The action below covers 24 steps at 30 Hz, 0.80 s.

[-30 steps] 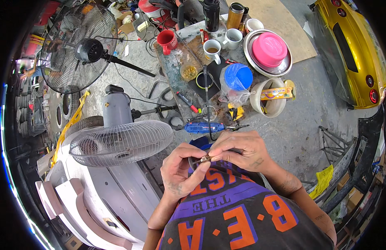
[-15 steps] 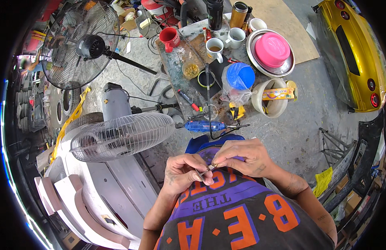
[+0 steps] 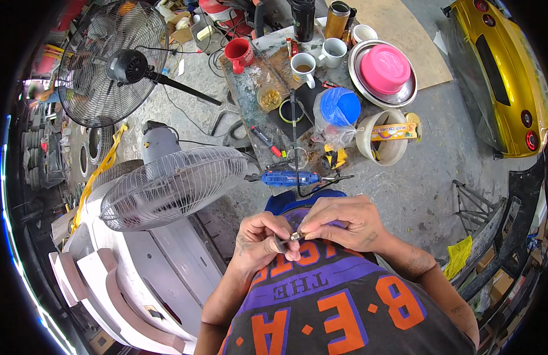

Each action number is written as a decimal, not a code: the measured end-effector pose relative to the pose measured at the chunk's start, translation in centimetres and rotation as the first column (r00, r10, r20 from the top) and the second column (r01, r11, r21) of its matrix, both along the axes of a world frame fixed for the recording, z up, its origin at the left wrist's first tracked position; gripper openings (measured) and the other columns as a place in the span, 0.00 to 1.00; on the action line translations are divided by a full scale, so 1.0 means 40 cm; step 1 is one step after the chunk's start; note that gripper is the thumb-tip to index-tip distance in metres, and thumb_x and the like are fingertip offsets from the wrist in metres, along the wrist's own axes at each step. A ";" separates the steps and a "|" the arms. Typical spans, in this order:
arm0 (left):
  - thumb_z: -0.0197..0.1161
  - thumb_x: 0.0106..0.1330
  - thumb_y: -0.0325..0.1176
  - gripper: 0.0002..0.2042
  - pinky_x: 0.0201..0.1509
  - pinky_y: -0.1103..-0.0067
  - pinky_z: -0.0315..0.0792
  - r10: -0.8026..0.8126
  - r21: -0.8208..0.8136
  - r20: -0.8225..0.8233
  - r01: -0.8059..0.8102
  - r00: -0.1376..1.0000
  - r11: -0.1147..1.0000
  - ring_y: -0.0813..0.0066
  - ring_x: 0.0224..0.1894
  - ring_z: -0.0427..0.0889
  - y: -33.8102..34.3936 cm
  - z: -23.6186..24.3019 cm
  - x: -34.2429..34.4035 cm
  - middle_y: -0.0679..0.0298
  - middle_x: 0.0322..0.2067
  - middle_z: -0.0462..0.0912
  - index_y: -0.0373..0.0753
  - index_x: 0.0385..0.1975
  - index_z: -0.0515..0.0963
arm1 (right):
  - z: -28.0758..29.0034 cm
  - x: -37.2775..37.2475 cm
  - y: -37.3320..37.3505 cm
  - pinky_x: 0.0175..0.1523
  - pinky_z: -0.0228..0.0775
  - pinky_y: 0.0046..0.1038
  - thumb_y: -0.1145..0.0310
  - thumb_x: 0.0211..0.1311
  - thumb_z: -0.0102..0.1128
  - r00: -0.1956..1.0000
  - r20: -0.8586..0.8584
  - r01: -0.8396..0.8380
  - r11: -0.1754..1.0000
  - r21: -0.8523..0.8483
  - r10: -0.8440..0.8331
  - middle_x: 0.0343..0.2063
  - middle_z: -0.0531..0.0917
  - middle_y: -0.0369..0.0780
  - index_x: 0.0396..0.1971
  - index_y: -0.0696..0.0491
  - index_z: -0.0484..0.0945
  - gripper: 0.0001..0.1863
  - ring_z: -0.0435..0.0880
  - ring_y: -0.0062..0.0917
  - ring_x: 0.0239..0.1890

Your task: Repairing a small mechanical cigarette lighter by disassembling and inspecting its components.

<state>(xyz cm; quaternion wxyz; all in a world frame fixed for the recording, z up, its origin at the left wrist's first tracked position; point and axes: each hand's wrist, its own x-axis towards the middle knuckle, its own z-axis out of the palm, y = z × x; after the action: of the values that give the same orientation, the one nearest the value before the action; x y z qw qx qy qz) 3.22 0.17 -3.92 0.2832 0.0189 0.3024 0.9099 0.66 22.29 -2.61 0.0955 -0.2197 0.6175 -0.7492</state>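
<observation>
Close to my shirt front, my left hand (image 3: 259, 239) pinches a small dark piece (image 3: 280, 244) between thumb and fingers. My right hand (image 3: 344, 222) is closed on a small shiny metal piece (image 3: 296, 236), its fingertips meeting the left ones. The two pieces touch or nearly touch; fingers cover much of both, and their exact kind is too small to tell. Just beyond my hands lies a blue rotary tool (image 3: 290, 178) with a black flexible shaft (image 3: 294, 118) running up over the low worktable (image 3: 256, 94).
Mugs, including a red mug (image 3: 239, 54), stand on the table beside a blue-lidded tub (image 3: 340, 107), a pink bowl (image 3: 385, 69) and a white bucket (image 3: 374, 155). A silver fan (image 3: 173, 189) and a black fan (image 3: 114, 65) stand left. White car panels (image 3: 149, 284) lie lower left, a gold car part (image 3: 499, 77) right.
The dark piece in my left hand has tilted slightly, while both hands stay together in nearly the same place. The silver fan's head has swung a little to the left.
</observation>
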 end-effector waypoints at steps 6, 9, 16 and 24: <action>0.65 0.64 0.34 0.15 0.40 0.71 0.81 -0.023 0.185 0.174 -0.010 0.985 0.983 0.64 0.34 0.83 0.001 -0.021 -0.004 0.52 0.37 0.77 0.31 0.43 0.72 | 0.006 -0.001 -0.025 0.42 0.76 0.26 0.77 0.54 0.68 0.999 0.000 0.040 0.999 -0.030 -0.040 0.36 0.85 0.40 0.39 0.54 0.82 0.11 0.85 0.29 0.39; 0.66 0.64 0.35 0.16 0.40 0.70 0.81 -0.045 0.167 0.209 0.010 0.977 0.986 0.64 0.35 0.83 -0.004 -0.024 -0.002 0.52 0.37 0.77 0.31 0.44 0.71 | 0.001 -0.004 -0.035 0.42 0.76 0.27 0.77 0.54 0.69 0.996 -0.041 0.076 0.996 -0.040 -0.077 0.35 0.85 0.40 0.38 0.54 0.82 0.11 0.85 0.29 0.39; 0.67 0.62 0.40 0.22 0.41 0.69 0.80 0.099 -0.134 0.042 -0.093 0.994 0.987 0.65 0.35 0.82 0.033 0.024 -0.018 0.54 0.36 0.77 0.28 0.44 0.70 | -0.012 -0.012 -0.028 0.42 0.72 0.27 0.77 0.52 0.70 0.980 -0.157 0.125 0.992 -0.020 -0.126 0.35 0.85 0.40 0.37 0.53 0.83 0.11 0.84 0.28 0.38; 0.59 0.62 0.23 0.03 0.39 0.80 0.73 0.033 -0.478 -0.116 -0.085 0.993 0.874 0.75 0.32 0.79 0.042 0.061 -0.024 0.60 0.31 0.76 0.32 0.33 0.74 | -0.013 0.002 0.000 0.42 0.75 0.27 0.77 0.51 0.69 0.982 -0.161 0.114 0.991 0.074 -0.101 0.37 0.83 0.37 0.40 0.52 0.83 0.14 0.83 0.26 0.39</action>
<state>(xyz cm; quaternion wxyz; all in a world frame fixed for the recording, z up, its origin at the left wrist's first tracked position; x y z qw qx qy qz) 2.27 1.85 -1.47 0.2351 -0.0141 0.5342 0.8119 0.74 22.30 -3.11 0.0148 -0.2400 0.6646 -0.7074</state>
